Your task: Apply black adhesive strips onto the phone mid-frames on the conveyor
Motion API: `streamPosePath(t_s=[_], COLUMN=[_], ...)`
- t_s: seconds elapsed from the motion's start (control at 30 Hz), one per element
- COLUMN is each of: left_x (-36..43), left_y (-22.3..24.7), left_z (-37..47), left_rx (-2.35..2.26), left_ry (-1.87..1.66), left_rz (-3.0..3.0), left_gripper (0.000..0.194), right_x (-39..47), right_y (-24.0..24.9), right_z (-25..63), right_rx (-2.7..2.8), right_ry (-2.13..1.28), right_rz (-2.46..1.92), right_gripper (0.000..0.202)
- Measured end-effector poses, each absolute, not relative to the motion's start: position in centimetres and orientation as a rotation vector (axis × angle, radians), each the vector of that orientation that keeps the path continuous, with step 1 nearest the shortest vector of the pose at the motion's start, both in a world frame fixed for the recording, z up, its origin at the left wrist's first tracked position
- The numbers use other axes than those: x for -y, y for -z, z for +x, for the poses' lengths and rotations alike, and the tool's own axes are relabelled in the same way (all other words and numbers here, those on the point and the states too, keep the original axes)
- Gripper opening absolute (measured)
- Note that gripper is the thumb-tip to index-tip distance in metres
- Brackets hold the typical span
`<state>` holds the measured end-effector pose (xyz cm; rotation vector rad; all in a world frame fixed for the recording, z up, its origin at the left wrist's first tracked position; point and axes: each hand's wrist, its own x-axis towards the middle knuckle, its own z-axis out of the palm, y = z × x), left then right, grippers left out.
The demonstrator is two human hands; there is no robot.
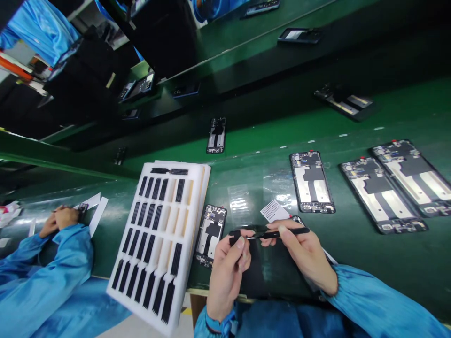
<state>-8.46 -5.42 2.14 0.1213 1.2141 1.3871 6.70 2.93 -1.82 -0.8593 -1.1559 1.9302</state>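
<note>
My left hand (229, 263) is closed in a pinch on a small black strip (234, 238). My right hand (308, 251) grips black tweezers (294, 232), whose tips point left and reach the strip at my left fingertips. Just left of my left hand lies an opened phone (210, 234), its inside facing up. Behind my right fingers is a white card with rows of dark dots (274, 211). Under that hand another phone (298, 219) is mostly hidden. A white foam tray (118, 277) holding many black strips in slots stands tilted to the left.
More opened phones (312, 180) lie to the right, including a close pair (382, 195). Others (216, 135) (345, 101) rest on the green strip behind. A co-worker's hands (61, 218) work at far left, near white strips (98, 213). Clear film (239, 199) lies on the bench.
</note>
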Motion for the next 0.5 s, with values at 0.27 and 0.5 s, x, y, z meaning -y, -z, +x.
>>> streamPosePath(t_s=[0.27, 0.5], left_x=[5.7, 5.76], left_y=[-2.04, -2.27], left_z=[-8.54, -8.67], left_rx=[-1.251, -1.257], left_ry=[-1.406, -1.349], left_rz=[0.132, 0.172], left_gripper=[0.015, 0.019], right_x=[-2.9, -3.0], right_y=[1.87, 1.68], right_z=[6.74, 6.84], right_rx=[1.162, 1.172], right_ry=[-1.91, -1.903], right_rz=[-0.796, -0.784], right_gripper=[0.02, 0.019])
